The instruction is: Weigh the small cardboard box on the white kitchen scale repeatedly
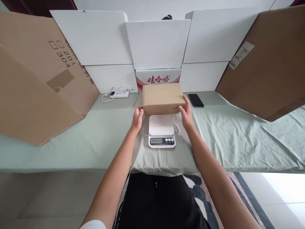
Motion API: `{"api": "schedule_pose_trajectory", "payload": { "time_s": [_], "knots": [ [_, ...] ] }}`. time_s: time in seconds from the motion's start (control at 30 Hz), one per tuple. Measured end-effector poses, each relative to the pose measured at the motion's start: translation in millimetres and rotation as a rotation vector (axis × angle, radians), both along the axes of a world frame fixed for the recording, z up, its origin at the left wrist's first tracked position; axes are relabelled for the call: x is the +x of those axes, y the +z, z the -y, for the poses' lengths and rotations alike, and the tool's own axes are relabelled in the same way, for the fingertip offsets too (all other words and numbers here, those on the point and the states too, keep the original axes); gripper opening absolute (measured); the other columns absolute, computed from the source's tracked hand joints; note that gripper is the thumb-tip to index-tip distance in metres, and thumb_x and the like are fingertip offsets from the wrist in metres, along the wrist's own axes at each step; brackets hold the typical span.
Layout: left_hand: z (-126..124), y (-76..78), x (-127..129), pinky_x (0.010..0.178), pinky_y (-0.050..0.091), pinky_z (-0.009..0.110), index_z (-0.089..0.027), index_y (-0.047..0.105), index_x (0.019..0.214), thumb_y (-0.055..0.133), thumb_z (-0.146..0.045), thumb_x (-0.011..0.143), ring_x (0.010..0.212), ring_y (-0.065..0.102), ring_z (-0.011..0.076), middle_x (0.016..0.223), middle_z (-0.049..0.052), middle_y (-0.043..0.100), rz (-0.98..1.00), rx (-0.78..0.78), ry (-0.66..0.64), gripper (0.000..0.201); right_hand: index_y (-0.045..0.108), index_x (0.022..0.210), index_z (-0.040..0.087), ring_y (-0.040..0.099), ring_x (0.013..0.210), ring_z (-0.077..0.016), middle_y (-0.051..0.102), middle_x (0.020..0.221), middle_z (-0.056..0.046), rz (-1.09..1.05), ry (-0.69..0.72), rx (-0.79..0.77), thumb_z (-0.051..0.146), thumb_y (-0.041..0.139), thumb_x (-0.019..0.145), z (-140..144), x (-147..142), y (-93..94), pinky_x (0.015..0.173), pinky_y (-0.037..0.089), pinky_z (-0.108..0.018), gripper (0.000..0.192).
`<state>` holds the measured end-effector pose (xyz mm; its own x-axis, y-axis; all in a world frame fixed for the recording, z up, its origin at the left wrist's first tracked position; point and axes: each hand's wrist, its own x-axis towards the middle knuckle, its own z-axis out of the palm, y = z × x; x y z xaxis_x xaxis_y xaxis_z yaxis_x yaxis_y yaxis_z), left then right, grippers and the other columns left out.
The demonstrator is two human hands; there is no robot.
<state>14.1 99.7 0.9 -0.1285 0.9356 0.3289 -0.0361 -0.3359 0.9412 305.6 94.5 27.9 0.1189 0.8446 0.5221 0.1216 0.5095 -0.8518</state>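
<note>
A brown cardboard box (163,94) is held level between my two hands, just behind and above a white kitchen scale (162,132). My left hand (137,118) grips its left end near the front corner. At the opposite end, my right hand (186,113) has its thumb on the front face and its fingers along the side. The scale's white plate shows in front of the box, with a dark display and several round buttons along its front. Whether the box touches the plate's back part cannot be made out.
A black phone (195,100) lies to the right, and a white power strip (119,94) with a cable to the left. White boxes (158,44) form a wall behind. Large cardboard panels (47,82) flank the green cloth-covered table (95,140).
</note>
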Motion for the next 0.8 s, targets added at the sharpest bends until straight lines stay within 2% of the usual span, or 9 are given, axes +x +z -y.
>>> {"api": "schedule_pose_trajectory", "payload": {
  "time_s": [0.1,0.23,0.3,0.37,0.43,0.6,0.8],
  "knots": [
    [23.4,15.8,-6.3,0.119,0.054,0.047,-0.025,0.062,0.114,0.064,-0.097,0.084,0.133,0.071,0.0327,0.125,0.011,0.076,-0.005,0.102,-0.013,0.077,0.047,0.168,0.035,0.045,0.167,-0.0391,0.042,0.183,-0.010,0.103,-0.014,0.063,0.074,0.067,0.096,27.1,7.0,11.3,0.135,0.045,-0.065,0.085],
    [58.9,25.5,-6.5,0.110,0.058,0.046,-0.025,0.060,0.120,0.066,-0.093,0.086,0.128,0.075,0.0330,0.124,0.012,0.079,-0.025,0.195,-0.048,0.076,0.032,0.177,0.044,0.047,0.166,-0.0388,0.037,0.185,-0.008,0.113,-0.012,0.101,0.070,0.069,0.098,63.5,8.8,10.4,0.132,0.049,-0.066,0.091],
    [75.4,21.9,-4.6,0.110,0.059,0.046,-0.025,0.060,0.125,0.065,-0.091,0.088,0.129,0.076,0.0336,0.126,0.013,0.079,-0.029,0.208,-0.045,0.076,0.041,0.173,0.042,0.051,0.161,-0.0398,0.045,0.177,-0.011,0.129,-0.051,0.097,0.069,0.069,0.099,78.0,7.1,5.0,0.131,0.048,-0.068,0.084],
    [89.4,14.2,-3.2,0.109,0.059,0.046,-0.025,0.060,0.126,0.064,-0.091,0.089,0.128,0.076,0.0342,0.126,0.014,0.079,-0.032,0.194,-0.023,0.076,0.059,0.161,0.037,0.053,0.156,-0.0410,0.054,0.166,-0.013,0.151,-0.090,0.083,0.071,0.068,0.099,88.9,4.8,-1.9,0.131,0.046,-0.071,0.070],
    [99.7,5.5,-2.4,0.107,0.059,0.046,-0.024,0.061,0.126,0.064,-0.091,0.089,0.126,0.077,0.0347,0.126,0.015,0.080,-0.031,0.163,0.001,0.077,0.068,0.147,0.035,0.054,0.152,-0.0412,0.058,0.156,-0.014,0.144,-0.112,0.062,0.072,0.068,0.099,96.1,2.4,-8.7,0.131,0.044,-0.073,0.061],
    [110.4,-4.6,-1.2,0.110,0.058,0.049,-0.024,0.064,0.127,0.061,-0.091,0.091,0.130,0.076,0.0366,0.131,0.016,0.080,-0.043,0.097,0.013,0.076,0.072,0.133,0.033,0.060,0.135,-0.0379,0.059,0.146,-0.015,0.095,-0.144,0.010,0.075,0.068,0.097,100.8,-2.7,-17.6,0.120,0.052,-0.066,0.056],
    [110.8,-4.2,-1.6,0.105,0.057,0.048,-0.024,0.065,0.123,0.061,-0.092,0.090,0.125,0.077,0.0356,0.125,0.015,0.081,-0.053,0.061,0.030,0.075,0.071,0.132,0.034,0.059,0.133,-0.0371,0.058,0.143,-0.014,0.081,-0.131,-0.007,0.076,0.069,0.094,98.4,-3.0,-17.3,0.106,0.059,-0.056,0.056]
  ]
}}
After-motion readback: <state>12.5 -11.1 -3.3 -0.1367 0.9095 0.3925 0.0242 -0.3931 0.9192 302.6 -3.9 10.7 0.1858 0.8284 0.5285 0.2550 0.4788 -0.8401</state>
